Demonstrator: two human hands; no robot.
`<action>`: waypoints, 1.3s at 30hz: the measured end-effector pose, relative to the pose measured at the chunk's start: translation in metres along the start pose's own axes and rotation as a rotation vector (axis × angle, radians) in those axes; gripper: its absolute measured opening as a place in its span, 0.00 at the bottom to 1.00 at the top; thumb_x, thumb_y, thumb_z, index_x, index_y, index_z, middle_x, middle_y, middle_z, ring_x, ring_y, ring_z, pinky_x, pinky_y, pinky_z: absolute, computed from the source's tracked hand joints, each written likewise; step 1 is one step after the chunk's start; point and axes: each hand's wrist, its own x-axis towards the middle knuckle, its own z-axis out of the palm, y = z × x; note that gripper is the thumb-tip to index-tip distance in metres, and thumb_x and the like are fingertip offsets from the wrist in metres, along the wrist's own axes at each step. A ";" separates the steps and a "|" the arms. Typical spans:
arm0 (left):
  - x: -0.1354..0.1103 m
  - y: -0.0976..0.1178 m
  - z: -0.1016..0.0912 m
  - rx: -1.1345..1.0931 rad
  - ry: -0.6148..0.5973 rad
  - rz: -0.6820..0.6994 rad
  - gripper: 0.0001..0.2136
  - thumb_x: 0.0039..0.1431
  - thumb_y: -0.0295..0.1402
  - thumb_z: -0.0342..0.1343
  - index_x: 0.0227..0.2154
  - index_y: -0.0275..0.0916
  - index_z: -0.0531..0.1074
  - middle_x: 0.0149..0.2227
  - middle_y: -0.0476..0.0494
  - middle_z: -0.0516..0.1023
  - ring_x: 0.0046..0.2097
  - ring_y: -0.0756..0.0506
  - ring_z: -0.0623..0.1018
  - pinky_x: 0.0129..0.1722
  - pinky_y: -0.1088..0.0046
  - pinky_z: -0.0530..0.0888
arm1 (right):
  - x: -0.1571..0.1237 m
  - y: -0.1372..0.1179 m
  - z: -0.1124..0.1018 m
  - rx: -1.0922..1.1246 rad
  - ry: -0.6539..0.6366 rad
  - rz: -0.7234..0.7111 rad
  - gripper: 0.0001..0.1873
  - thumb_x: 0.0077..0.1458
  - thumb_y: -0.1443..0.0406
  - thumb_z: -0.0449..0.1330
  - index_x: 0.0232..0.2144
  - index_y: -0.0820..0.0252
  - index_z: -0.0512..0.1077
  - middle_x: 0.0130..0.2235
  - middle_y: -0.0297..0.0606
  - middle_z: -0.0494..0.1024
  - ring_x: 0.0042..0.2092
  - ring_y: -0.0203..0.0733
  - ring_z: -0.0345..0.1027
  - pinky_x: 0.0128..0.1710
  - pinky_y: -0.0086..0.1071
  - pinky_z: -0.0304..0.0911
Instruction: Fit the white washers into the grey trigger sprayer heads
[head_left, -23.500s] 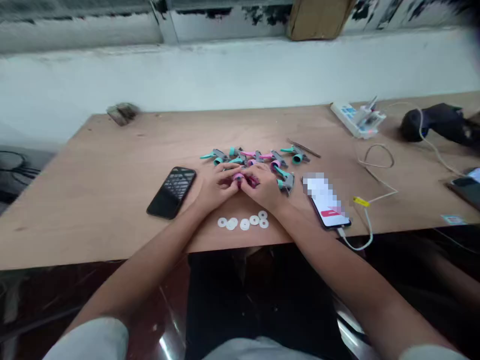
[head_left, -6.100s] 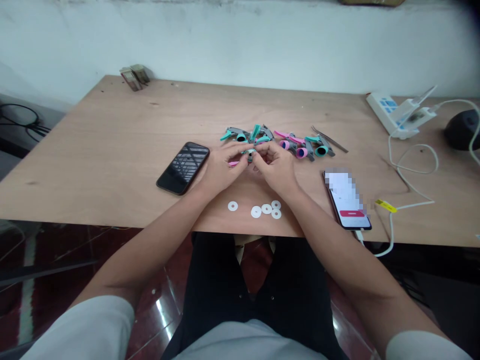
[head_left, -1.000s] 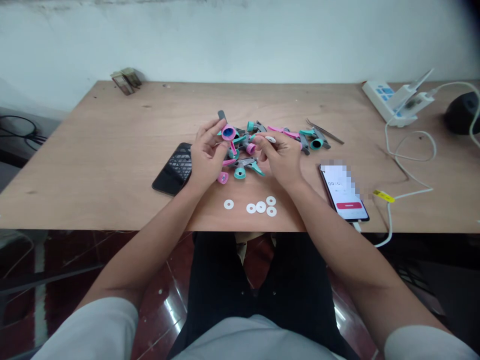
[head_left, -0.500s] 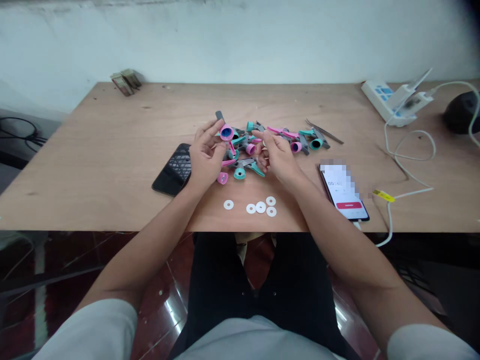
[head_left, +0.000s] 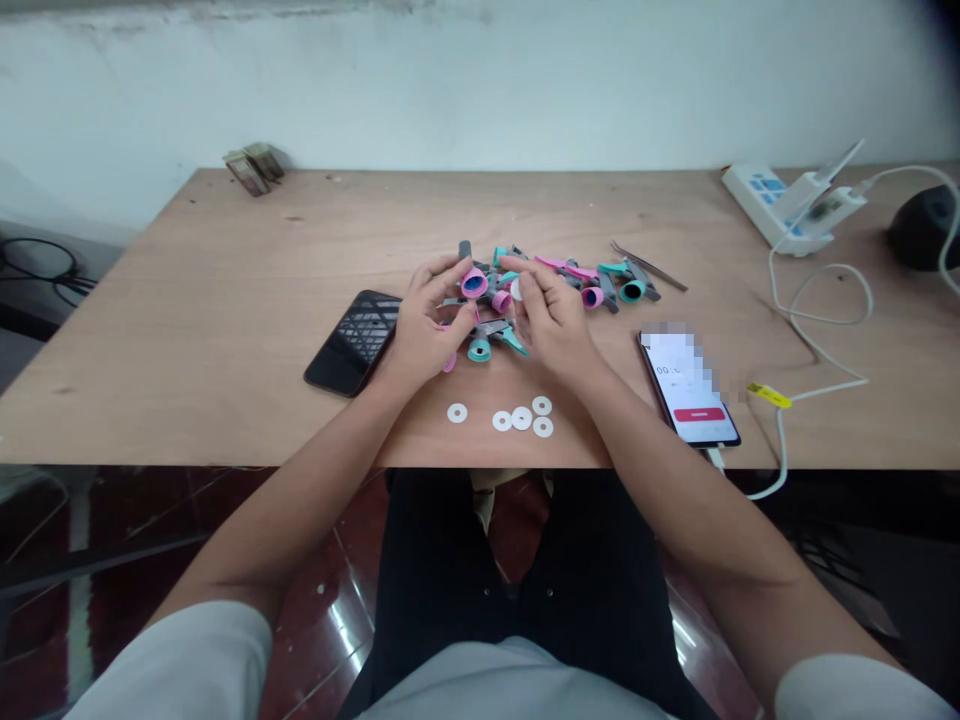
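My left hand (head_left: 427,315) is shut on a grey plastic spray nozzle with a pink collar (head_left: 474,283), held upright at the fingertips. My right hand (head_left: 551,315) pinches a white washer (head_left: 516,289) close to that collar, and the two stay a little apart. Under both hands lies a loose pile of grey, teal and pink spray nozzle parts (head_left: 495,325), partly hidden by my fingers. Several more white washers (head_left: 521,418) lie flat on the plywood table (head_left: 225,300) in front of my hands.
A black smartphone (head_left: 351,342) lies left of the pile, and a lit smartphone (head_left: 686,385) lies right of it on a white cable. Metal tweezers (head_left: 649,265) lie behind the parts. A power strip (head_left: 780,205) stands at the back right.
My hands have moved closer together. The pink-collared nozzle has shifted right, and the white washer has moved left toward it.
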 end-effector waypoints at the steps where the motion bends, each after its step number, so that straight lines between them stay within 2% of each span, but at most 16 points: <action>1: 0.000 0.000 0.000 -0.016 -0.003 -0.005 0.27 0.71 0.54 0.61 0.67 0.49 0.73 0.68 0.34 0.70 0.60 0.38 0.82 0.54 0.62 0.86 | -0.002 -0.003 -0.001 0.000 -0.004 0.003 0.32 0.71 0.38 0.52 0.67 0.43 0.71 0.39 0.38 0.82 0.42 0.49 0.82 0.39 0.45 0.78; 5: -0.001 0.002 0.001 -0.039 -0.027 -0.021 0.27 0.70 0.53 0.62 0.67 0.50 0.73 0.69 0.34 0.70 0.59 0.40 0.83 0.52 0.66 0.87 | -0.008 -0.007 0.000 0.032 -0.016 0.021 0.27 0.72 0.43 0.56 0.65 0.44 0.73 0.41 0.38 0.85 0.43 0.50 0.82 0.44 0.46 0.79; 10: -0.002 0.008 0.000 -0.063 -0.060 -0.003 0.25 0.71 0.50 0.62 0.67 0.49 0.74 0.68 0.33 0.70 0.59 0.41 0.82 0.50 0.67 0.87 | -0.007 -0.001 0.006 0.085 0.112 -0.077 0.17 0.68 0.46 0.64 0.42 0.49 0.82 0.43 0.38 0.85 0.44 0.47 0.81 0.46 0.43 0.79; 13: -0.002 0.010 0.001 -0.085 -0.079 0.023 0.24 0.72 0.49 0.61 0.67 0.49 0.75 0.67 0.34 0.71 0.62 0.39 0.81 0.50 0.67 0.87 | -0.004 0.002 0.009 0.120 0.170 -0.139 0.16 0.67 0.48 0.66 0.37 0.51 0.83 0.41 0.38 0.85 0.43 0.45 0.79 0.41 0.39 0.77; 19: -0.002 0.006 0.000 -0.090 -0.067 -0.007 0.23 0.72 0.48 0.63 0.66 0.50 0.77 0.66 0.36 0.73 0.62 0.39 0.81 0.50 0.66 0.87 | -0.002 0.007 0.013 0.193 0.168 -0.218 0.16 0.69 0.51 0.65 0.38 0.55 0.83 0.37 0.38 0.87 0.37 0.41 0.79 0.37 0.36 0.75; 24: 0.000 0.009 0.000 -0.098 -0.046 -0.027 0.21 0.71 0.48 0.64 0.61 0.48 0.80 0.62 0.36 0.76 0.58 0.40 0.83 0.49 0.65 0.88 | -0.001 0.011 0.015 0.131 0.180 -0.206 0.17 0.70 0.50 0.64 0.38 0.55 0.82 0.39 0.38 0.86 0.38 0.42 0.79 0.39 0.37 0.76; 28: 0.001 0.016 0.001 -0.123 -0.034 -0.058 0.20 0.68 0.48 0.66 0.57 0.45 0.82 0.60 0.36 0.77 0.53 0.42 0.85 0.47 0.68 0.87 | -0.002 0.012 0.016 0.110 0.222 -0.189 0.17 0.68 0.48 0.65 0.37 0.54 0.77 0.36 0.37 0.84 0.36 0.41 0.78 0.36 0.36 0.75; 33: 0.002 0.021 0.003 -0.150 -0.002 -0.064 0.16 0.67 0.43 0.68 0.53 0.43 0.82 0.59 0.37 0.77 0.44 0.48 0.86 0.43 0.72 0.86 | -0.001 0.016 0.018 0.098 0.206 -0.180 0.18 0.68 0.47 0.65 0.47 0.53 0.76 0.38 0.37 0.85 0.36 0.41 0.79 0.34 0.36 0.76; 39: 0.003 0.024 0.002 -0.121 0.026 -0.058 0.13 0.66 0.38 0.68 0.52 0.43 0.83 0.57 0.38 0.79 0.43 0.49 0.85 0.41 0.75 0.85 | -0.001 0.017 0.021 0.043 0.179 -0.243 0.14 0.69 0.56 0.62 0.51 0.54 0.81 0.45 0.40 0.88 0.39 0.42 0.82 0.38 0.37 0.79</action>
